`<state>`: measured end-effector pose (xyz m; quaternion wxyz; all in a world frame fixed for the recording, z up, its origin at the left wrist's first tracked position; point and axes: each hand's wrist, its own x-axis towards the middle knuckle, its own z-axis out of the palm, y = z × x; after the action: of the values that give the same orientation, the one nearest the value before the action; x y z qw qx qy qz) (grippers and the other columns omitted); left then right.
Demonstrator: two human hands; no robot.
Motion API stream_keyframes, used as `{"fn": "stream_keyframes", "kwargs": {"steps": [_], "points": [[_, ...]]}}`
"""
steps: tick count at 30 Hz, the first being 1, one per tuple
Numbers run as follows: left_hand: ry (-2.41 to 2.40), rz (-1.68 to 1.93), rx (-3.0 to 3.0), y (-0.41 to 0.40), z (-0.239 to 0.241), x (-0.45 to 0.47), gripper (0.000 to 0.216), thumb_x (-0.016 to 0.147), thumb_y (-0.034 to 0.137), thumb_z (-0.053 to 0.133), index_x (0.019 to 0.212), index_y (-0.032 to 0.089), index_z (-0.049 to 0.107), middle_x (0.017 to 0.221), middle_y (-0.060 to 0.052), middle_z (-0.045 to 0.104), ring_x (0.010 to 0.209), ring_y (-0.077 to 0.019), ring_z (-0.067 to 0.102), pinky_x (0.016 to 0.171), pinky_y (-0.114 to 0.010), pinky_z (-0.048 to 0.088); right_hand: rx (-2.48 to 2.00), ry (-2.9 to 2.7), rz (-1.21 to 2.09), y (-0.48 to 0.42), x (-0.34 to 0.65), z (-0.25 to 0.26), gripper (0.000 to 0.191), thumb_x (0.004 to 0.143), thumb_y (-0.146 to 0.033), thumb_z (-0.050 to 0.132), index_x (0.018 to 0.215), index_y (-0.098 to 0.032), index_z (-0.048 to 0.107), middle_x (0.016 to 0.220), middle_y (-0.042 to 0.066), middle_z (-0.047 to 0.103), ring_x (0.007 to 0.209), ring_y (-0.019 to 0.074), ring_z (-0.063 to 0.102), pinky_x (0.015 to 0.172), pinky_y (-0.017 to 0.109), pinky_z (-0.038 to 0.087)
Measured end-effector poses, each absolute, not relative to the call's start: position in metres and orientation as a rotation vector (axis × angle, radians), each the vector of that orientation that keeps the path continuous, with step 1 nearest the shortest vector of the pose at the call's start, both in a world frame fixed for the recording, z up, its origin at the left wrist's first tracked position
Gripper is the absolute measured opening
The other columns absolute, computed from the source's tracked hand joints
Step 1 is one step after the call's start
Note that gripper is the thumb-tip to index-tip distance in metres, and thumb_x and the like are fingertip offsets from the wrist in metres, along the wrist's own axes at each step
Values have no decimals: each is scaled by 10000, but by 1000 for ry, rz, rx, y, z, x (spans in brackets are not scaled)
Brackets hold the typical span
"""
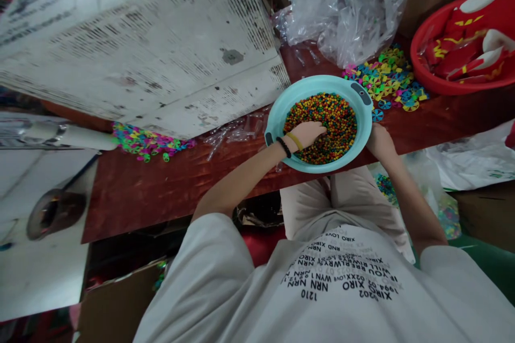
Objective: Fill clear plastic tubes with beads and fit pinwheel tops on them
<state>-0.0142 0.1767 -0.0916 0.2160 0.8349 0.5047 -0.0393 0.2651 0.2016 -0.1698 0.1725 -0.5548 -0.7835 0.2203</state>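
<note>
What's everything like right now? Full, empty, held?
Teal bowl: upright, holding beads, at table's edge.
Beads: heaped in bowl.
Left hand: fingers in the beads.
Right hand: against bowl's rim.
Red basin: holds red packets.
Plastic bag: crumpled.

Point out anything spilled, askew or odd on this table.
The teal basin of beads overhangs the near edge of the table, with the left hand in the beads and the right hand at its rim. Loose coloured plastic pieces lie scattered on the wood at left, more behind the basin.
</note>
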Motion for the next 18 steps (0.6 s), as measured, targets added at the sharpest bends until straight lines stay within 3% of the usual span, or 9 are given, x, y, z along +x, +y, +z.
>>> {"fn": "stream_keyframes", "kwargs": {"steps": [4, 9, 14, 18], "points": [[1192, 280, 1958, 184, -93, -11, 187, 896, 117, 722, 1077, 161, 704, 1091, -77, 762, 1034, -212, 719, 1011, -368, 549, -1627, -2046, 624, 204, 272, -164, 206, 892, -320, 583, 832, -188, 730, 810, 183, 759, 789, 356, 724, 729, 441, 587], [1085, 643, 1420, 174, -83, -23, 293, 907, 270, 786, 1156, 166, 673, 1178, -96, 717, 1049, -217, 731, 970, -448, 631, -1571, -1605, 567, 215, 295, -138, 242, 902, -449, 633, 863, -212, 660, 799, 132, 726, 767, 329, 726, 771, 518, 622], [1083, 818, 1207, 161, -78, -23, 423, 870, 302, 839, 1241, 183, 673, 1287, -111, 677, 1127, -235, 708, 937, -436, 685, -1097, -1374, 1132, 224, 273, -96, 300, 944, -541, 666, 941, -255, 573, 816, 45, 651, 804, 288, 767, 693, 453, 651], [1098, 860, 1148, 160, -85, -16, 392, 875, 273, 827, 1221, 174, 672, 1332, -119, 674, 1144, -231, 709, 955, -421, 682, -840, -1179, 1577, 225, 227, -72, 379, 856, -550, 791, 889, -257, 553, 793, 10, 633, 779, 230, 752, 714, 389, 670]]}}
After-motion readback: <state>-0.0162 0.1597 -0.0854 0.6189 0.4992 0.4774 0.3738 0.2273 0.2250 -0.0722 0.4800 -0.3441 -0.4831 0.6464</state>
